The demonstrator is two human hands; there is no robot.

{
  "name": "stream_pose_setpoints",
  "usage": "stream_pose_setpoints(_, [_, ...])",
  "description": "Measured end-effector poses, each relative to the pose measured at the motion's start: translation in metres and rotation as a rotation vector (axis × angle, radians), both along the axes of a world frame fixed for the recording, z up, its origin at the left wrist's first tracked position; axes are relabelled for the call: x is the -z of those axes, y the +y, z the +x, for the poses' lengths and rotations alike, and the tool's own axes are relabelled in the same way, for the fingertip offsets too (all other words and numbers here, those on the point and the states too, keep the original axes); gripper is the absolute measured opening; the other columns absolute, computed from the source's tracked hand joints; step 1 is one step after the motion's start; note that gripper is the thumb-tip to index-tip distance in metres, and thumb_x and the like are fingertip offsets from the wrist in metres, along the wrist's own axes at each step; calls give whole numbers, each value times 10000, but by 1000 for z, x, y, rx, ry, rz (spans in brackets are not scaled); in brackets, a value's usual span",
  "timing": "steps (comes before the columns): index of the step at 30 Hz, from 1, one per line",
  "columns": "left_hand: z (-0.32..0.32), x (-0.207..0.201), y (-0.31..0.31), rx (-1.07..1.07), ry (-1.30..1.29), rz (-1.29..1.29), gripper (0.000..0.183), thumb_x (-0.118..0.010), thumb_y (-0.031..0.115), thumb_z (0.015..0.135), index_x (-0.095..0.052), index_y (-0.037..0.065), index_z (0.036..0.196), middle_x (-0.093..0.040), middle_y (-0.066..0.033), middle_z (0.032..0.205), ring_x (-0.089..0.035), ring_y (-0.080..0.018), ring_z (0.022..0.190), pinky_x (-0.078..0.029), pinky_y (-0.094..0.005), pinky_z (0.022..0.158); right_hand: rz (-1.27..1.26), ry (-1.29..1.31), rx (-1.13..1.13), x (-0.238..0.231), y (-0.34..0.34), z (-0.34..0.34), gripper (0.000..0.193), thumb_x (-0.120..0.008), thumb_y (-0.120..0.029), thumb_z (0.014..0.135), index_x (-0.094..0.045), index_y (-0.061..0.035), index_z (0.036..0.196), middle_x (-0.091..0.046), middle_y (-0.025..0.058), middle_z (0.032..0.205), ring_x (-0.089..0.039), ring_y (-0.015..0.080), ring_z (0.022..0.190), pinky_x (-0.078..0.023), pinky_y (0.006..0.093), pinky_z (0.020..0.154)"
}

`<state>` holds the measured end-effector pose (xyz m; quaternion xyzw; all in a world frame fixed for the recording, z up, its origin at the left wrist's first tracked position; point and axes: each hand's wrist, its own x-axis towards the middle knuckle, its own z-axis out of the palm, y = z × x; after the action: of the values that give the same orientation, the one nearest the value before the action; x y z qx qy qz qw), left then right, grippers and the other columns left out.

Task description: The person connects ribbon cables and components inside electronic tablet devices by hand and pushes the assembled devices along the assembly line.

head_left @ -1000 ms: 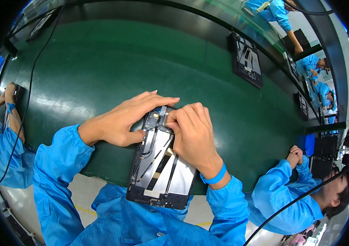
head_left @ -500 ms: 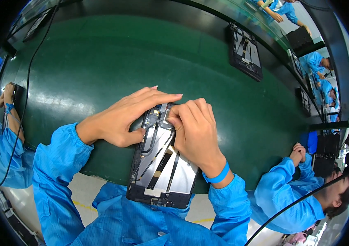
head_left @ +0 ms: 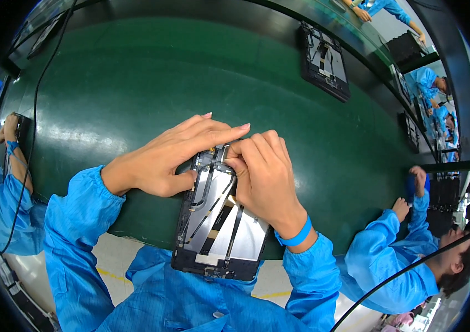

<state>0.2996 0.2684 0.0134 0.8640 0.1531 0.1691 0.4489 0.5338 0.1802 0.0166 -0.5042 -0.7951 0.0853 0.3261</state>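
Observation:
An opened tablet (head_left: pixel 252 238) with silver inner plates, black cables and a black frame lies tilted on the near edge of the table, its lower end toward my body. My left hand (head_left: pixel 163 157) reaches over its top left corner, fingers stretched out and thumb against the left edge. At the top right corner my right hand (head_left: pixel 265 180) has its thumb and index finger pinched together over the inner parts. What they pinch is hidden; a small silvery piece shows beside the fingertips. A blue band circles my right wrist.
Another opened tablet (head_left: pixel 324 63) lies at the far right of the green table (head_left: pixel 152 72). A black cable (head_left: pixel 37 99) hangs at the left, another (head_left: pixel 412 268) crosses the lower right. Co-workers in blue sit at left and right; one raises a hand (head_left: pixel 419 180).
My hands keep nearly the same place; the right one has shifted very slightly. The co-worker at right has parted their clasped hands and raised one.

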Motion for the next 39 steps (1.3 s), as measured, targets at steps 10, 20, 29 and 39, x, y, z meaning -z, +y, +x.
stream_pose_setpoints(10, [0, 6, -4, -53, -78, 44, 1106, -582, -60, 704, -347, 91, 1774, -606, -244, 1526, -550, -471, 1373, -258, -647, 1316, -17, 68, -87, -2, -7, 6, 158, -830, -22, 849, -700, -58, 931, -591, 100, 893, -578, 327, 916, -461, 447, 834])
stream_pose_setpoints(20, [0, 9, -5, -65, -130, 37, 1024, -566, -90, 773, -359, 69, 1763, -620, -248, 1528, -562, -462, 1383, -277, -634, 1313, 9, 108, -96, -3, -10, 7, 174, -858, 18, 767, -774, -64, 895, -633, 67, 856, -615, 292, 899, -484, 425, 818])
stream_pose_setpoints(29, [1, 12, -2, -96, -99, 93, 945, -622, -43, 860, -369, 98, 1759, -650, -222, 1516, -615, -438, 1392, -282, -672, 1333, -99, 97, -95, -11, -4, 9, 181, -811, 36, 779, -709, -72, 881, -617, 70, 843, -588, 308, 870, -451, 426, 800])
stream_pose_setpoints(39, [-1, 17, 0, -141, -140, 81, 876, -631, 27, 840, -446, 48, 1697, -652, -229, 1506, -588, -468, 1380, -297, -634, 1327, -177, 44, -122, -13, -3, 11, 202, -801, 25, 749, -707, -99, 877, -560, 59, 897, -561, 301, 941, -433, 435, 865])
